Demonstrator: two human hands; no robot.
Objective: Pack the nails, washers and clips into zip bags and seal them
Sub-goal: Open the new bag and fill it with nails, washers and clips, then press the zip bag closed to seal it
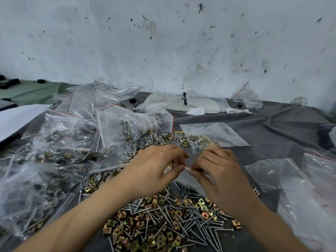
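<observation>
My left hand (160, 168) and my right hand (216, 171) meet over the grey cloth, both pinching the top edge of a small clear zip bag (187, 179) that hangs between and below them; motion blur hides its contents. Below my wrists lies a loose heap of silver nails (192, 222) mixed with brass-coloured clips (138, 231). Grey washers (127, 155) lie loose left of my left hand. Just beyond my fingers a partly filled bag (212, 137) lies flat, with nails and clips inside.
A large pile of filled zip bags (76, 135) covers the left side. Empty clear bags (298, 180) lie at the right. White paper (189, 102) and another bag (247, 99) sit by the stained wall. A white sheet (16, 117) lies at the far left.
</observation>
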